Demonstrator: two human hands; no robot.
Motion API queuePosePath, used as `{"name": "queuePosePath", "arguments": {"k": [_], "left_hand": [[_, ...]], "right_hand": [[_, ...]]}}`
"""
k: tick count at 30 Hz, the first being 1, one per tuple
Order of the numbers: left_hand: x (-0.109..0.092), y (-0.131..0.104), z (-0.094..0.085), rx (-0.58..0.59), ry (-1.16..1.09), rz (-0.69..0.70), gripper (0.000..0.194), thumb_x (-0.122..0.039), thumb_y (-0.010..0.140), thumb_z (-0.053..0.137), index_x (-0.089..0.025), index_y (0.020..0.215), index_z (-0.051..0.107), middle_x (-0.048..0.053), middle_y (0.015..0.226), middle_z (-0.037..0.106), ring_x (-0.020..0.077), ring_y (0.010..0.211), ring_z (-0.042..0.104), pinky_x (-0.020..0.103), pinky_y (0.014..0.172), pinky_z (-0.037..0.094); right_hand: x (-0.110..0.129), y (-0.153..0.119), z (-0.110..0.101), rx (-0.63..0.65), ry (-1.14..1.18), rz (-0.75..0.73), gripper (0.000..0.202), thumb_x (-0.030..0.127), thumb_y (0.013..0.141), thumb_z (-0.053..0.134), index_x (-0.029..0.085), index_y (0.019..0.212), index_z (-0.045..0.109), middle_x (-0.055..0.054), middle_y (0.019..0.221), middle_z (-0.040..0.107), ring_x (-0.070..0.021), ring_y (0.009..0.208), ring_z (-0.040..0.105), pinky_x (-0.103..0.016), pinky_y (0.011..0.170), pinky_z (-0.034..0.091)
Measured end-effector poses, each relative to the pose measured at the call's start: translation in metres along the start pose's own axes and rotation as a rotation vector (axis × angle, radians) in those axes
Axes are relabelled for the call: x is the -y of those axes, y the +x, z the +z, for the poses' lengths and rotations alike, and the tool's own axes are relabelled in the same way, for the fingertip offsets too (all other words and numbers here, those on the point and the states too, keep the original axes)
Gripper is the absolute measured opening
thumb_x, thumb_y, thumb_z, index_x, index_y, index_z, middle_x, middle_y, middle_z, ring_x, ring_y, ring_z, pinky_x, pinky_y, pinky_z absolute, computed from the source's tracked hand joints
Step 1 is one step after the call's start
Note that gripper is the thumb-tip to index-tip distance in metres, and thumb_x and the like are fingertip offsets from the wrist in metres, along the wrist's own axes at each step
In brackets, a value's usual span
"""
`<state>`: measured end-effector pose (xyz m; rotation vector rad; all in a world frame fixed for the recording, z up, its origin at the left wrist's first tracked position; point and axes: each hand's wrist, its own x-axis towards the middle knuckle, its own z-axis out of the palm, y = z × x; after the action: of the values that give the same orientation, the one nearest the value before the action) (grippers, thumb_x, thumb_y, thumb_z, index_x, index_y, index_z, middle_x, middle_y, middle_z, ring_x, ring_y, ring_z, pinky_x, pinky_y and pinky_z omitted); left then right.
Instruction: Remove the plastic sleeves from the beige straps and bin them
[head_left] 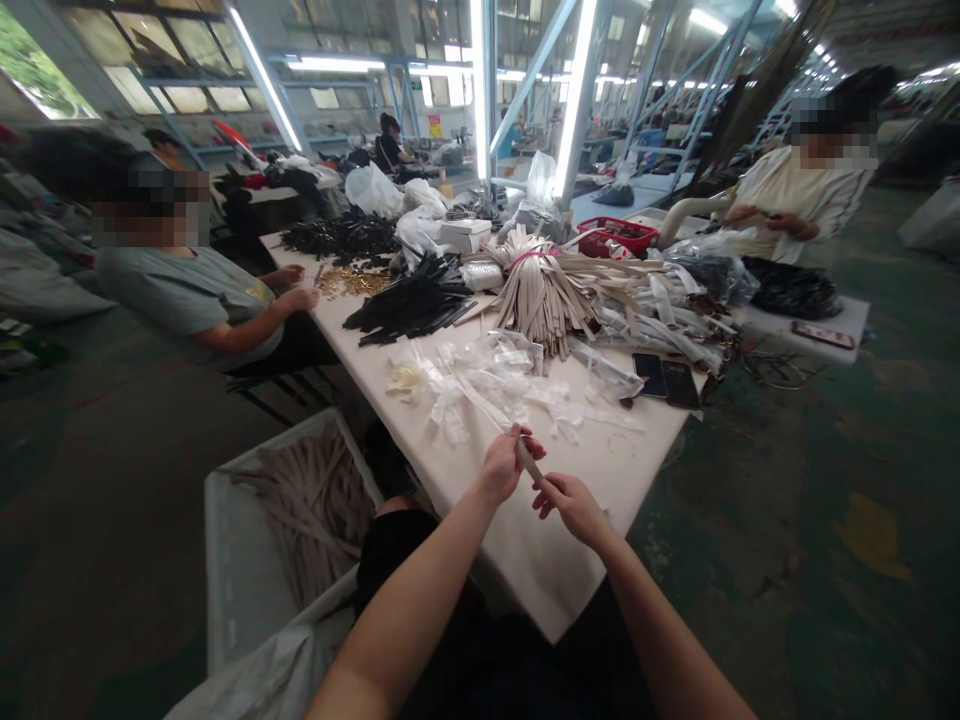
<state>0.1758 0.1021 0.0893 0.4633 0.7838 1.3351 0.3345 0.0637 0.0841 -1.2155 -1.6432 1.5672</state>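
Above the near part of the pale table [480,470], my left hand [508,466] grips a grey-beige strap [529,462] near its far end. My right hand [566,502] pinches the same strap at its nearer end. Just beyond my hands lie crumpled clear plastic wrappers [457,385]. Behind them a bundle of beige straps [536,290] is tied with a pink band. Black strips [412,298] are heaped to its left.
A white bin [225,560] of beige straps stands at the lower left. Dark flat items [664,380] lie at the right table edge, a red basket [615,238] farther back. People sit at left and right; one person's hands are near gold pieces [356,281].
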Motion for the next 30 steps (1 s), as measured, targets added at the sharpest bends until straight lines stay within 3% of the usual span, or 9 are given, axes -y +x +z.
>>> {"name": "queuePosePath", "arguments": {"k": [3, 8, 13, 17, 20, 25, 30], "left_hand": [[0.000, 0.004, -0.004, -0.035, -0.016, 0.018, 0.035, -0.047, 0.088, 0.065, -0.013, 0.095, 0.060, 0.007, 0.073, 0.070, 0.0200, 0.070, 0.069, 0.035, 0.076, 0.055], [0.014, 0.006, -0.009, -0.027, 0.034, -0.072, 0.037, -0.050, 0.088, 0.064, -0.014, 0.096, 0.059, 0.010, 0.077, 0.072, 0.0211, 0.066, 0.069, 0.030, 0.060, 0.052], [-0.003, 0.017, -0.014, -0.067, 0.000, 0.003, 0.032, -0.045, 0.092, 0.061, -0.013, 0.097, 0.059, 0.011, 0.079, 0.073, 0.0210, 0.071, 0.071, 0.034, 0.074, 0.055], [0.002, 0.017, -0.013, -0.022, 0.037, -0.038, 0.034, -0.047, 0.092, 0.059, -0.013, 0.098, 0.058, 0.014, 0.082, 0.074, 0.0219, 0.069, 0.070, 0.034, 0.069, 0.055], [0.013, 0.013, -0.009, 0.007, 0.059, -0.075, 0.036, -0.049, 0.091, 0.059, -0.014, 0.099, 0.058, 0.014, 0.082, 0.074, 0.0232, 0.067, 0.070, 0.034, 0.061, 0.054], [0.016, 0.014, -0.006, -0.026, 0.068, -0.029, 0.036, -0.048, 0.091, 0.060, -0.013, 0.096, 0.059, 0.016, 0.087, 0.075, 0.0252, 0.081, 0.072, 0.037, 0.074, 0.055], [0.024, 0.012, -0.002, 0.014, 0.087, -0.092, 0.036, -0.050, 0.090, 0.061, -0.014, 0.096, 0.059, 0.021, 0.101, 0.073, 0.0268, 0.082, 0.072, 0.037, 0.069, 0.054]], "right_hand": [[-0.004, 0.000, -0.001, -0.006, -0.016, 0.007, 0.043, 0.053, 0.094, 0.049, 0.014, 0.086, 0.066, -0.007, 0.073, 0.073, -0.0180, 0.058, 0.069, -0.028, 0.060, 0.053], [-0.001, 0.014, 0.003, -0.011, -0.014, 0.010, 0.047, 0.056, 0.093, 0.047, 0.014, 0.091, 0.067, -0.009, 0.077, 0.074, -0.0173, 0.055, 0.068, -0.027, 0.054, 0.051], [-0.001, 0.010, -0.007, -0.013, -0.187, 0.023, 0.041, 0.047, 0.093, 0.047, 0.016, 0.077, 0.068, -0.006, 0.070, 0.073, -0.0160, 0.056, 0.067, -0.024, 0.052, 0.048], [0.003, 0.010, -0.006, -0.111, -0.200, -0.024, 0.042, 0.045, 0.094, 0.043, 0.017, 0.072, 0.065, -0.004, 0.064, 0.070, -0.0136, 0.050, 0.062, -0.023, 0.051, 0.045], [0.005, 0.017, -0.002, -0.164, -0.128, -0.006, 0.042, 0.051, 0.093, 0.044, 0.017, 0.081, 0.064, -0.004, 0.066, 0.069, -0.0137, 0.048, 0.061, -0.023, 0.047, 0.044], [-0.004, 0.021, 0.001, -0.165, 0.098, 0.141, 0.049, 0.060, 0.090, 0.045, 0.016, 0.107, 0.059, -0.001, 0.062, 0.065, -0.0141, 0.043, 0.056, -0.024, 0.041, 0.043], [-0.008, 0.026, 0.009, -0.268, 0.147, 0.070, 0.050, 0.061, 0.087, 0.051, 0.017, 0.107, 0.061, 0.003, 0.056, 0.054, -0.0123, 0.044, 0.049, -0.022, 0.039, 0.043]]}}
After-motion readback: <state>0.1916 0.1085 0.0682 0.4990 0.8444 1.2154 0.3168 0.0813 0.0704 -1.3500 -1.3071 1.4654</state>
